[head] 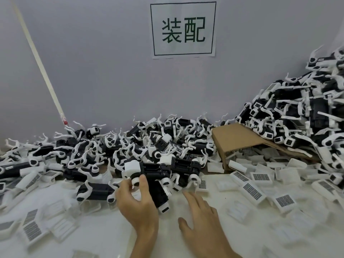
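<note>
**Picking one unit from the front edge of the heap**

Left hand point(136, 202): thumb and curled fingers pinch a white round hub point(135, 181), the thumb on its right side and the fingertips on its left. The hub sits at the near edge of the pile point(130, 146), touching a black body point(154, 169) with a white block at its end. It probably belongs to that body, but the joint is hidden. Judgement: the pinch falls on the hub because it sticks out clear, while the thin arms tangle with their neighbours.

Right hand point(201, 215): fingers straight and slightly spread, flat on the table point(111, 229), holding nothing. It is likely steadying, or waiting to take the piece.

Materials: hard moulded plastic, with matte black bodies and glossy white curved arms like thin hooks, interlocked throughout. White rectangular covers with dark grid faces point(253, 190) lie loose across the white tabletop. A tipped corrugated cardboard box point(240, 138) lies between the pile and the taller heap point(307, 118) on the right. A paper sign point(183, 28) with two green characters hangs on the grey wall.
</note>
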The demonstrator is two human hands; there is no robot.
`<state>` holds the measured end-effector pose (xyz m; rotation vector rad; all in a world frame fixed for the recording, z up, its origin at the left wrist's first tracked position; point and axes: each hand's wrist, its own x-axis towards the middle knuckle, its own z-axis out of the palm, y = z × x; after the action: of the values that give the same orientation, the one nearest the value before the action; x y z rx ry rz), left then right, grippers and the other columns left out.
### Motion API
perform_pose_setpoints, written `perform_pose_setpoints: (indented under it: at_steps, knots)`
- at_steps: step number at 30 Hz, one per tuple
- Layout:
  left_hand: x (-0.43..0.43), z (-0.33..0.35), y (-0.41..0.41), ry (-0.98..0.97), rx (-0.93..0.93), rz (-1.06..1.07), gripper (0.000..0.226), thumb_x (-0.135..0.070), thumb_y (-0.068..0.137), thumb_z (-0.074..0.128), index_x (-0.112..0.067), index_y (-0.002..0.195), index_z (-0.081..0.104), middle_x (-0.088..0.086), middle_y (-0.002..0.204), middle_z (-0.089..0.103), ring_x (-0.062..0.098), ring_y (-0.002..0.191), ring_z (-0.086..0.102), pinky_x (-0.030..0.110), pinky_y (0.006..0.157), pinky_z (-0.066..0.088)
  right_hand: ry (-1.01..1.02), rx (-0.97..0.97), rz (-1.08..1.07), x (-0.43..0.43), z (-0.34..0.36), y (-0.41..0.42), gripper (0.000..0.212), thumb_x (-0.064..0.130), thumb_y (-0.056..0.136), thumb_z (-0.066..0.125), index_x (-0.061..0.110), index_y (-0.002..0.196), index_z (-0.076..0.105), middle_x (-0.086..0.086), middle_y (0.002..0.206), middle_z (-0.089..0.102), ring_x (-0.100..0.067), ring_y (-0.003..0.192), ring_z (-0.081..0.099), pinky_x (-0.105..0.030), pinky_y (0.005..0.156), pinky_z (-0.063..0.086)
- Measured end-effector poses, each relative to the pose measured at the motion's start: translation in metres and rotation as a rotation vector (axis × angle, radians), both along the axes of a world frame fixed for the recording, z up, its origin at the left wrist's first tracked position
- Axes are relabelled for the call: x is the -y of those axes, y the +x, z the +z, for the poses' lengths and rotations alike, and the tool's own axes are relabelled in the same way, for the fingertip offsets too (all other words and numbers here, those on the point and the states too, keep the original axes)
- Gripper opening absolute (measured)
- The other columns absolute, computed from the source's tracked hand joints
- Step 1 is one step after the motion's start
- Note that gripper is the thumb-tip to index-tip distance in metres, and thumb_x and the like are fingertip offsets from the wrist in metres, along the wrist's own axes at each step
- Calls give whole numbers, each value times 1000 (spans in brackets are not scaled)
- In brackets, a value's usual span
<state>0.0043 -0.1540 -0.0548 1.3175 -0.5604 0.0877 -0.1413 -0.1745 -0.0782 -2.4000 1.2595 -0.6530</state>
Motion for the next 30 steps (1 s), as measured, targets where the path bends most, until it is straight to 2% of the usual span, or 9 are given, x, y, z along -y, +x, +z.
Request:
perform_pose_setpoints:
  at_steps: [3,7,12,16,19,21,23,27,30]
  knots:
    - [-1,2,-4,-4,88,9,52,-57,88,48,-6,93,55,10,90,55,25,86,48,36,78,38,-8,128,3,-1,6,-1,65,46,95,47,45,152,16,31,148,22,3,133,27,-17,107,16]
    - [-1,5,-12,-14,177,-6,38,-55,89,50,-20,102,49,1,97,55,29,95,51,43,80,44,-14,235,15,-2,10,-5,67,52,90,43,51,149,13,35,143,26,-1,129,37,-18,104,25]
    - [-1,2,-20,42,471,-33,57,-61,97,42,-8,118,48,25,112,59,47,106,53,66,88,45,-56,346,-11,0,16,-10,78,57,85,45,65,143,-5,37,147,20,0,120,37,-21,98,30]
    - [-3,0,-42,9,683,-157,47,-58,101,38,-16,121,44,22,124,59,34,117,48,55,93,46,-97,511,-11,6,28,-21,90,47,87,64,52,152,2,27,154,25,2,137,35,-24,108,33]
    - [-3,-1,-52,-24,667,-332,36,-59,100,39,-35,127,39,5,130,55,31,116,55,50,92,51,-167,686,-64,17,37,-37,82,30,87,76,45,149,24,35,144,39,7,134,40,-10,104,36]
    - [-1,-3,-53,-22,621,-406,30,-59,99,42,-45,126,36,-12,134,46,32,122,54,51,97,49,-224,695,-107,23,42,-46,65,23,87,76,44,138,40,39,124,55,11,118,52,-5,92,40]
    - [1,-7,-51,-9,621,-440,37,-52,97,50,-46,130,35,-21,142,39,26,135,46,42,108,42,-176,734,-129,25,44,-50,48,18,89,75,36,126,52,32,106,66,8,99,63,-5,79,45]
    - [8,-17,-47,21,645,-489,48,-40,93,59,-30,136,38,-13,147,39,11,138,41,20,109,36,78,939,-217,24,49,-47,5,25,97,63,24,101,62,1,70,71,-10,56,65,-17,55,49]
    - [7,-17,-49,139,523,-564,52,-51,90,57,-59,132,27,-36,135,38,-6,123,47,5,97,36,188,978,-283,27,49,-49,10,24,99,58,18,92,62,-5,62,68,-14,48,59,-21,53,48]
